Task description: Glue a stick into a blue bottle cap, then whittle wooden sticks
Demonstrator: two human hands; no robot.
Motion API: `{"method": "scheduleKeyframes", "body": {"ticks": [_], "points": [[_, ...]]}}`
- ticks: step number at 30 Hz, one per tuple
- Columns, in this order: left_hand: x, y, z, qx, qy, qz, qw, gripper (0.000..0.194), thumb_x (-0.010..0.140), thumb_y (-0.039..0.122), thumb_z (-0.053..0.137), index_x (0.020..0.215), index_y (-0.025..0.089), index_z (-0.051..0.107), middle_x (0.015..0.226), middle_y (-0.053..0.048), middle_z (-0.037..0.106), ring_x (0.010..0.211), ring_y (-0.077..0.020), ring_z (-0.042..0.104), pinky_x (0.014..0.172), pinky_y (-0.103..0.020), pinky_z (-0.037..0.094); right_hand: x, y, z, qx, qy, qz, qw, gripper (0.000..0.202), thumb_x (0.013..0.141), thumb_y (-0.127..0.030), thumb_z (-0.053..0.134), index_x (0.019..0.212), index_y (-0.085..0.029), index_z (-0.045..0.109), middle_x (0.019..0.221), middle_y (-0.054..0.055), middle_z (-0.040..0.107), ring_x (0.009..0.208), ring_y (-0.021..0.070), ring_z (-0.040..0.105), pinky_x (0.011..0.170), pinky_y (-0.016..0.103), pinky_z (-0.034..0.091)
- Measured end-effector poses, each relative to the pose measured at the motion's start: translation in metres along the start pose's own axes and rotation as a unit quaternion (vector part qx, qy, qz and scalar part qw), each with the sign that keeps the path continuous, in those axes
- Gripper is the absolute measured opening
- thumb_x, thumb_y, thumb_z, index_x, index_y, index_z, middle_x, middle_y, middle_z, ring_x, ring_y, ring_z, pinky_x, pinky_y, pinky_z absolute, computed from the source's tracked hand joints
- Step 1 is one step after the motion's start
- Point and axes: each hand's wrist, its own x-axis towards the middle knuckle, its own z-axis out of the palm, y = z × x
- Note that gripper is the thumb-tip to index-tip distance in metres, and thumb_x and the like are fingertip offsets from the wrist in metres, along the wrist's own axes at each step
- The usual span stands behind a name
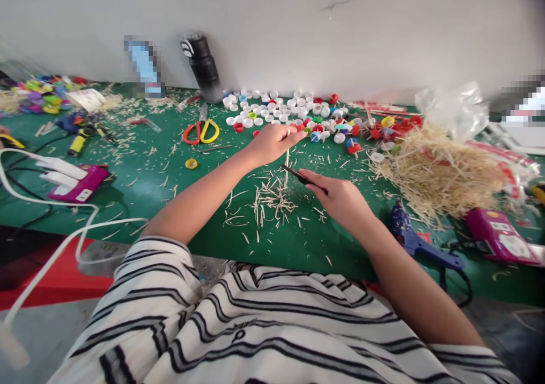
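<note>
Over shavings (275, 200) on the bench (293, 250), the left hand (275, 142) is pinching a pale stick (286, 158) in closed fingers (297, 138); the right hand (338, 193) is tightly gripping a dark knife (297, 174), its blade crossing the stick.

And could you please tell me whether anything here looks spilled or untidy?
Yes: pale shavings lie strewn across the green tabletop, clumped loosely near the dark tool in the right hand, uncontained and messy.

On the green table (298, 250), pale shavings (272, 200) are scattered in the near middle, many caps (276, 111) lie far, scissors (204, 129) left of them, a blue glue gun (409, 238) near right.
</note>
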Motion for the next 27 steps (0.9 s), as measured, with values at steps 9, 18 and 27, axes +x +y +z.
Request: {"method": "scheduleKeyframes", "body": {"ticks": [9,18,27], "points": [[-0.003,0.007,-0.001,-0.046,-0.011,0.013,0.999,0.065,0.096,0.072,0.049,0.058,0.023,0.027,0.056,0.006,0.026,0.053,-0.0096,0.027,0.061,-0.03,0.03,-0.004,0.002,-0.002,0.024,0.001,-0.003,1.0,0.047,0.105,-0.037,0.051,0.15,-0.038,0.063,0.133,0.0,0.075,0.099,0.0261,0.079,0.084,0.041,0.063],[-0.003,0.009,-0.001,-0.077,-0.012,0.02,0.997,0.066,0.096,0.065,0.056,0.056,0.023,0.025,0.054,0.007,0.022,0.052,-0.0084,0.025,0.059,-0.029,0.026,-0.005,0.0,-0.001,-0.034,-0.066,0.003,0.997,0.045,0.105,-0.032,0.051,0.147,-0.041,0.065,0.119,0.0,0.081,0.099,0.0247,0.077,0.088,0.042,0.061],[-0.004,0.011,0.0,-0.032,-0.017,0.015,0.999,0.065,0.098,0.068,0.048,0.058,0.023,0.024,0.056,0.006,0.023,0.052,-0.0083,0.027,0.06,-0.028,0.029,-0.004,0.005,0.0,-0.03,-0.029,-0.02,0.999,0.047,0.105,-0.036,0.05,0.15,-0.039,0.062,0.118,0.002,0.081,0.09,0.0234,0.076,0.079,0.038,0.059]]}}
